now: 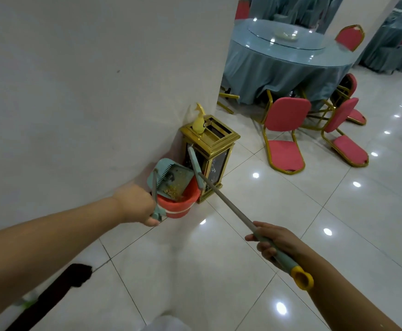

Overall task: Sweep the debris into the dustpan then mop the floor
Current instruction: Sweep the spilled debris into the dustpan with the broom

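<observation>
Teal plastic dustpan, tilted steeply with its comb-edged mouth down, sits at centre frame over a red plastic bucket standing against the white wall; yellowish debris lies low in the pan, just above the bucket rim. The tilt is judged to be for tipping the sweepings into the bucket. The left hand holds the dustpan's upright handle, fingers wrapped closed around its lower grip at the bucket's left side. The right hand, lower right of the frame, has its fingers closed around the teal grip of a long grey-shafted broom with a yellow hanging loop at its end; the shaft runs up-left to a narrow teal head resting beside the dustpan and against the bin behind. Held so, the broom is judged ready to scrape remaining debris out. A gold-framed glass-sided waste bin stands touching the wall corner directly behind the bucket, with a yellow fish-shaped ornament on top; it limits broom movement on that side. A dark mop lies on the glossy white tiled floor at lower left, unused; mopping is judged not yet begun. Pink gold-framed chairs and a round blue-draped bench occupy the upper right, well apart.
</observation>
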A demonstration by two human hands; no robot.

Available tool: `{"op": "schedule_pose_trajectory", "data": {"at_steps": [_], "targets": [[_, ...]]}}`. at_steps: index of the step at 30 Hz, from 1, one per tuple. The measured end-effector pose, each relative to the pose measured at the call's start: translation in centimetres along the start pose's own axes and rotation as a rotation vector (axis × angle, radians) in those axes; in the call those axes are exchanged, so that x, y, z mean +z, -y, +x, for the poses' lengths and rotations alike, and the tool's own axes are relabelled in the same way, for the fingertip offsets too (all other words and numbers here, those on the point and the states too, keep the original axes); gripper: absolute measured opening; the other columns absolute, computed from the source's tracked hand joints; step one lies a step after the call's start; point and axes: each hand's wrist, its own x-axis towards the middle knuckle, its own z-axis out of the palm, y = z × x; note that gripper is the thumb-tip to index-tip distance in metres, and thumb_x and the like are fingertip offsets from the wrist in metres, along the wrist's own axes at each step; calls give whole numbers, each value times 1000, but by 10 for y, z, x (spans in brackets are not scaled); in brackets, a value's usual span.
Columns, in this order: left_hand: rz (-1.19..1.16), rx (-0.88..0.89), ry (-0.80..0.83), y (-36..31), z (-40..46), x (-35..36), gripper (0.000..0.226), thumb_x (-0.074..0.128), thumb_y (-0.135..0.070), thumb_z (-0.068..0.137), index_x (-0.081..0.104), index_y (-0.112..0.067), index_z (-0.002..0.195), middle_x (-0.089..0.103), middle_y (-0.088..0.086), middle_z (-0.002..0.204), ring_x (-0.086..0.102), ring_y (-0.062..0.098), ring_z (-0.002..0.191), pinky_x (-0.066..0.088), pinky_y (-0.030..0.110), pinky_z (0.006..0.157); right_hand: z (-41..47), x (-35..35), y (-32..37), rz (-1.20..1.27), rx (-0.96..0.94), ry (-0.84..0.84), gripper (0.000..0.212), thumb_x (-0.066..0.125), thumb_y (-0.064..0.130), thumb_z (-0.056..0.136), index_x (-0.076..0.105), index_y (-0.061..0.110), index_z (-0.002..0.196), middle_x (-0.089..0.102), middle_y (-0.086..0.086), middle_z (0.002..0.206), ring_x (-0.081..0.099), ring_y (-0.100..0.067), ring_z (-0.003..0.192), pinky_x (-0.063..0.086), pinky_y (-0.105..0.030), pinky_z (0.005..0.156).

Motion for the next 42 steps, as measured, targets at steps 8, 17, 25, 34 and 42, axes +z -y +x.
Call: {"op": "schedule_pose_trajectory", "data": {"at_steps": [8, 17, 25, 34, 42], "targets": [[91, 8, 245, -61, 4, 0, 52, 46, -63, 84, 69, -17, 89, 61, 1, 77, 59, 23, 74, 46, 31, 65, -12, -23, 8, -39, 32, 63, 29, 46, 10, 98, 46, -1, 125, 56, -18, 88, 43, -8, 35, 42, -15, 33], [60, -75, 330, -128, -3, 15, 45, 53, -57, 82, 66, -17, 98, 50, -3, 73, 50, 20, 74, 49, 33, 69, -21, -50, 0, 18, 26, 75, 31, 44, 8, 99, 43, 8, 130, 58, -21, 94, 43, -7, 37, 43, -16, 33], [63, -117, 337, -160, -6, 1, 40, 51, -52, 85, 65, -16, 96, 37, -3, 61, 47, 21, 73, 48, 35, 76, -30, -58, -6, 44, 21, 101, 16, 46, 8, 98, 49, 6, 113, 58, -21, 91, 40, -8, 36, 41, -15, 33], [41, -186, 324, -166, -13, 0, 39, 51, -54, 82, 67, -19, 92, 54, -2, 81, 47, 19, 72, 42, 30, 63, -44, -65, -1, -7, -2, 96, 18, 45, 8, 98, 49, 8, 116, 58, -19, 90, 40, -8, 40, 41, -15, 33], [42, -191, 321, -178, -22, 2, 36, 49, -53, 79, 62, -19, 83, 46, -3, 63, 51, 21, 70, 46, 32, 66, -54, -65, 0, -49, -23, 94, 18, 46, 9, 97, 49, 7, 115, 59, -21, 92, 39, -8, 37, 42, -15, 33]]}}
